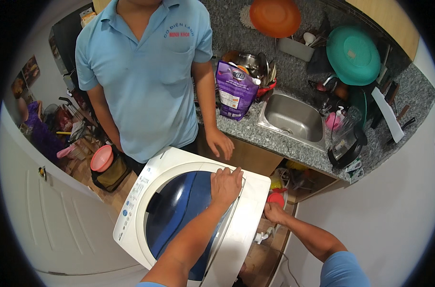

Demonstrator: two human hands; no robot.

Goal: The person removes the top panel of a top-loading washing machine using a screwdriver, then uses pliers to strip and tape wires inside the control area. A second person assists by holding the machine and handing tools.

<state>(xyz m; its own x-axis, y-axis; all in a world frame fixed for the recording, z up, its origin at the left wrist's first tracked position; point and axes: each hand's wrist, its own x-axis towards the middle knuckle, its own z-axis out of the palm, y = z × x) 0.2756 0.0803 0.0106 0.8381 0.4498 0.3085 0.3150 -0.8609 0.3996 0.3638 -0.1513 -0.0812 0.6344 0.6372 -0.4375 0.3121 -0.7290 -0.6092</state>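
Note:
A white top-loading washing machine [248,203] stands before me, its dark blue see-through lid [179,205] closed. My left hand [226,185] lies flat across the lid's right part and the white top, fingers stretched out. Beside the machine's right edge is my right hand [276,213], its fingers curled in; whatever they grip is hidden. A red round thing [276,198] shows just beyond that hand. Below it, a white plastic tap-like fitting [261,237] sits by the machine's side.
A co-worker in a light blue shirt [141,71] stands across the machine, one hand [220,143] hanging near its far edge. On the granite counter [236,125] are a purple pouch [236,91], a steel sink [294,117] and a kettle [347,148]. At left is a white door [59,215].

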